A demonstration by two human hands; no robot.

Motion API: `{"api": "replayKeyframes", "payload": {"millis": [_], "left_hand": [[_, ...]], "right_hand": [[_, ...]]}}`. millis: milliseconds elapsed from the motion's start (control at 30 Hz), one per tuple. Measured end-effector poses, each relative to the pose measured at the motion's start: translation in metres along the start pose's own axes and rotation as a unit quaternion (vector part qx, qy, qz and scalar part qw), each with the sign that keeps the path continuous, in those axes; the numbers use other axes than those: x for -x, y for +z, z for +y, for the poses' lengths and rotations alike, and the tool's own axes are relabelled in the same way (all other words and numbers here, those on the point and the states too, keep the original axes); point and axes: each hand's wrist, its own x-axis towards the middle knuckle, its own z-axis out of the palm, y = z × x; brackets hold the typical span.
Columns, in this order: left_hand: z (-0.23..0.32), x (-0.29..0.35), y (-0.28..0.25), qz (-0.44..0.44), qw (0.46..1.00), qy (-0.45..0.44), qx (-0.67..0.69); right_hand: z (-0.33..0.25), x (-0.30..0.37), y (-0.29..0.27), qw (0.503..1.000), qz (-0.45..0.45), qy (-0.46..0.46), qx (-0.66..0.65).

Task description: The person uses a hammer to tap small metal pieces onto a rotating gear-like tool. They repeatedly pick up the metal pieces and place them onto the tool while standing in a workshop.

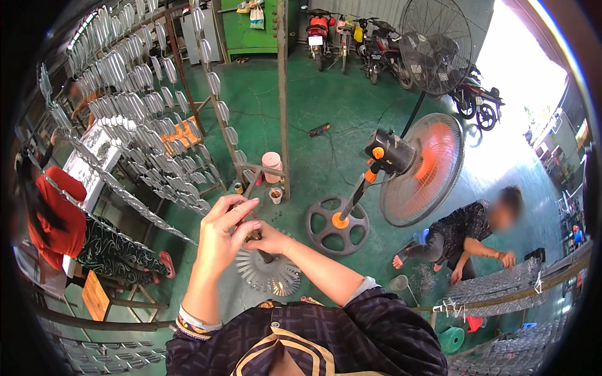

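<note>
Ahead, bounded by rows of hanging metal loops (114,70) to the left and an orange-bladed pedestal fan (421,168) to the right: open green floor (260,125), glossy and cracked. Low and central, with left hand (216,235) bent, thumb and forefinger parted, cannot tell if gripping; with right hand (271,240) curled around a small dark-brown piece (253,235) near the left thumb. Just below, flat silvery strips (285,285) splayed radially.
</note>
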Motion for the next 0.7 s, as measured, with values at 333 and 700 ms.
{"api": "replayKeyframes", "payload": {"millis": [333,700], "left_hand": [[-0.023,-0.010,-0.009,-0.012,0.999,0.022,0.022],[-0.016,-0.017,-0.055,-0.038,0.991,0.124,-0.039]], "right_hand": [[-0.095,-0.002,0.010,0.953,0.136,-0.198,0.182],[-0.090,-0.017,0.041,0.941,0.268,-0.206,0.033]]}}
